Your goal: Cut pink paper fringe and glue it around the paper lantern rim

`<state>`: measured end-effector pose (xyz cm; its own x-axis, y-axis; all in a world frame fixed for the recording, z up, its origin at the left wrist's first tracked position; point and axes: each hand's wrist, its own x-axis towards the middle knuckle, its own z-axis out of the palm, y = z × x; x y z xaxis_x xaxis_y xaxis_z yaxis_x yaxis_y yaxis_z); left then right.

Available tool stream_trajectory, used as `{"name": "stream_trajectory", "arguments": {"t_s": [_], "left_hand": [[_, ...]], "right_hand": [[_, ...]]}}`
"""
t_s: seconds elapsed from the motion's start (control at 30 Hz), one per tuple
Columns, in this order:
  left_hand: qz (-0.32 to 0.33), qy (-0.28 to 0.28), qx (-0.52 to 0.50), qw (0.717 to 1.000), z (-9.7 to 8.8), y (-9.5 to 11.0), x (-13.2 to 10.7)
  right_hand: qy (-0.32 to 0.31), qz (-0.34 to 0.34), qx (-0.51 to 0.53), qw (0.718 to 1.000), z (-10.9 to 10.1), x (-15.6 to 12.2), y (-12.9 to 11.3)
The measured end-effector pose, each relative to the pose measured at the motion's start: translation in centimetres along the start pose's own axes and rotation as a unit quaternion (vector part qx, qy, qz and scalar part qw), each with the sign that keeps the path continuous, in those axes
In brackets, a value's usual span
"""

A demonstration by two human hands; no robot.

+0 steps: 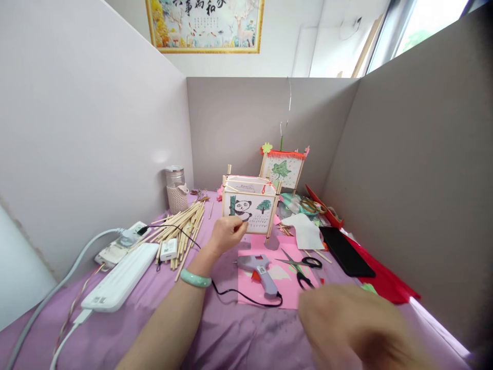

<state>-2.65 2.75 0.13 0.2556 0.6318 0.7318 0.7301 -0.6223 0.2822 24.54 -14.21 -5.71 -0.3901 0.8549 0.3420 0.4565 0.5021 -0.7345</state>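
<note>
My left hand [227, 234], with a green bangle on its wrist, reaches forward and pinches the lower front edge of a small paper lantern [250, 205]. The lantern has a stick frame and a panda and a tree drawn on its front panel. My right hand [346, 321] is close to the camera at the lower right and smeared by motion, so its fingers cannot be made out. Below the lantern, a grey hot glue gun [260, 270] lies on pink paper [246, 290]. Black-handled scissors [304, 267] lie beside it.
A second lantern with a green leaf [283, 169] stands behind. A pile of wooden sticks [181, 228], a jar [176, 187], a power strip [119, 244] and a white power bank [121, 277] are at the left. A black phone [346, 252] and red paper [389, 285] lie right. Grey partition walls enclose the table.
</note>
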Motion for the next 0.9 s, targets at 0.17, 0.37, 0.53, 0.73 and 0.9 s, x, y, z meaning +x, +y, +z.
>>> {"name": "stream_trajectory", "arguments": {"t_s": [0.17,0.37,0.53,0.73,0.9], "left_hand": [[-0.02,-0.241,-0.044,0.969,-0.5,0.9,-0.4],[-0.014,-0.37,0.002,0.929,-1.5,2.6,-2.2],[0.005,-0.334,0.069,0.94,-1.4,3.0,-3.5],[-0.03,-0.299,0.068,0.951,-4.9,1.0,-3.8],[-0.125,-0.286,0.128,0.941,-9.0,-3.1,-4.3]], "right_hand": [[0.002,0.095,-0.161,0.982,0.6,7.7,-4.7],[-0.002,0.149,-0.28,0.948,2.6,7.8,-4.0],[-0.017,0.132,-0.274,0.953,3.3,7.5,-4.1],[0.053,0.14,-0.245,0.958,-0.3,8.0,-2.1],[0.058,0.166,-0.327,0.928,-3.4,7.6,0.9]]}}
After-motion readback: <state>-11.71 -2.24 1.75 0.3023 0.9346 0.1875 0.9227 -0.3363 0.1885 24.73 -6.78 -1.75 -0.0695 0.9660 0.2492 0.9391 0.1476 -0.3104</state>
